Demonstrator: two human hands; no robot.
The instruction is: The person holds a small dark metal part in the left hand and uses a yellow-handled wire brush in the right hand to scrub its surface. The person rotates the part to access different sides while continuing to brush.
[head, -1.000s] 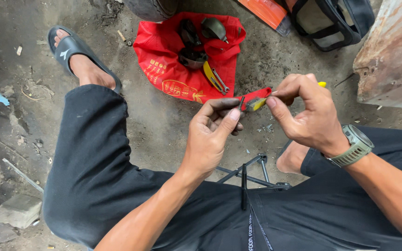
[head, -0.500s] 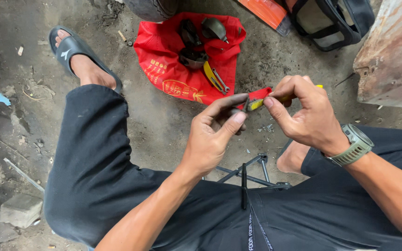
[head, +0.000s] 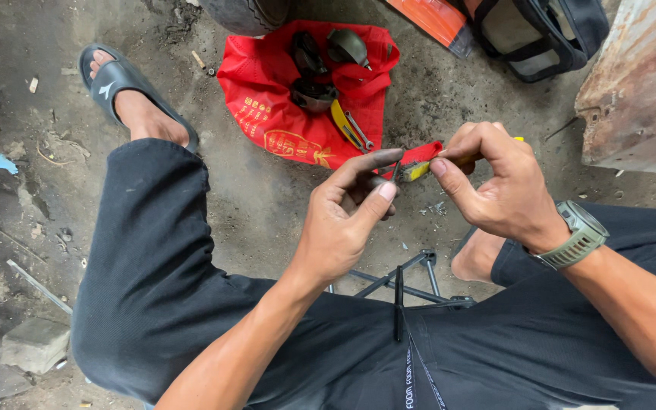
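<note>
While the person sits low over the dirt floor [head: 267, 205], both hands meet in front of the knees around a small red-and-yellow tool [head: 419, 162]. The right hand [head: 499, 186] has its fingers closed on the tool's yellow end, thumb pressed beneath it. The left hand [head: 343, 216] pinches the red end between forefinger and thumb, the other fingers curled in. Compared with a second ago, the left forefinger has stretched out straighter along the red part and the thumb has come up under it; the tool sits at much the same spot. Just beyond the hands a red cloth bag [head: 282, 114] lies on the floor with dark metal parts [head: 314, 95] and a yellow-handled tool [head: 347, 125] on it, unmoved.
</note>
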